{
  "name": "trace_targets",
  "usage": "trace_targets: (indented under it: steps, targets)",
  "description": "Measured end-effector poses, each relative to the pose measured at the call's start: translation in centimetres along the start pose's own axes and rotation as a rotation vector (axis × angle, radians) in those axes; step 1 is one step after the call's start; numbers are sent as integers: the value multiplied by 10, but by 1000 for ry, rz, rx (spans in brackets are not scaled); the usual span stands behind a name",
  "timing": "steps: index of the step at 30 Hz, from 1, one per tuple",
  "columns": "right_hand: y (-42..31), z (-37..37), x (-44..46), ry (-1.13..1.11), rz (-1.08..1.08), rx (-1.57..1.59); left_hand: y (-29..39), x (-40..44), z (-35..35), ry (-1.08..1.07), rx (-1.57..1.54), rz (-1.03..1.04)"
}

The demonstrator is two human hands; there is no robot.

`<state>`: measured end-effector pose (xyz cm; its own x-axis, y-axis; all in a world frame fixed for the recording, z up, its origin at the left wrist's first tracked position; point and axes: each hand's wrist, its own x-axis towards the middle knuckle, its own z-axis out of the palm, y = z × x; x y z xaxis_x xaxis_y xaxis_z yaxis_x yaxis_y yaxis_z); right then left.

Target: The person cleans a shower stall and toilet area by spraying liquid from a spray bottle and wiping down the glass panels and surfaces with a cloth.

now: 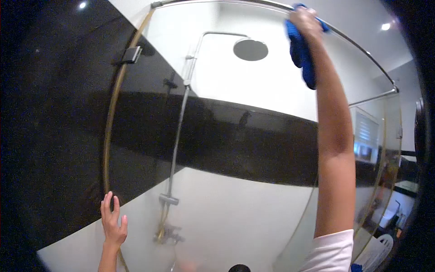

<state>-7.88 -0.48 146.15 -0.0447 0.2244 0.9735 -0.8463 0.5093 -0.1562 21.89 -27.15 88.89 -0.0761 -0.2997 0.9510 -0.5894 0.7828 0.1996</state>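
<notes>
From the head camera, here's the right hand [309,21] up high, reaching to the rail [369,53] at the top of the shower glass — and it's closed around a blue cloth [297,47]! The cloth bunches at the fingers, right at the rail, and hangs down beside the forearm. That grip is a little blurred. Below it, the arm runs straight down to a white sleeve [333,247].

Over to the lower left: the left hand [113,226] is raised with nothing in it, fingers up and slightly parted, thumb held away. Its fingertips are by the gold strip [116,93] — whether they touch, I cannot tell.

Between the arms, the round shower head [250,49] hangs from its pipe [180,131], with the tap [169,199] lower down. A metal clamp [131,55] sits on the strip, and a dark band [253,140] crosses the white wall [235,204].
</notes>
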Motion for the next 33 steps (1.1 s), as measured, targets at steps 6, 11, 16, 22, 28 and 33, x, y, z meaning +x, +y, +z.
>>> trace_targets:
  steps: [6, 11, 16, 22, 28, 33]
  targets:
    - [-204, 49, -84, -1, -510, 71, -22, 6, -20, -102, -5, 133]
    - [-286, 82, -87, 1, -650, 138, -41, 9, -27, -159, -39, 200]
    - [-306, 105, -123, 184, -1114, -124, -51, 10, -31, -194, -150, 247]
    - [-258, 110, -151, 297, -1409, 65, -57, 7, -32, -199, -178, 290]
    - [-275, 95, -42, 77, -610, -114, -49, 16, -44, -242, -244, 252]
    - [-337, 119, -89, 199, -935, -178, -55, 13, -42, -231, -232, 279]
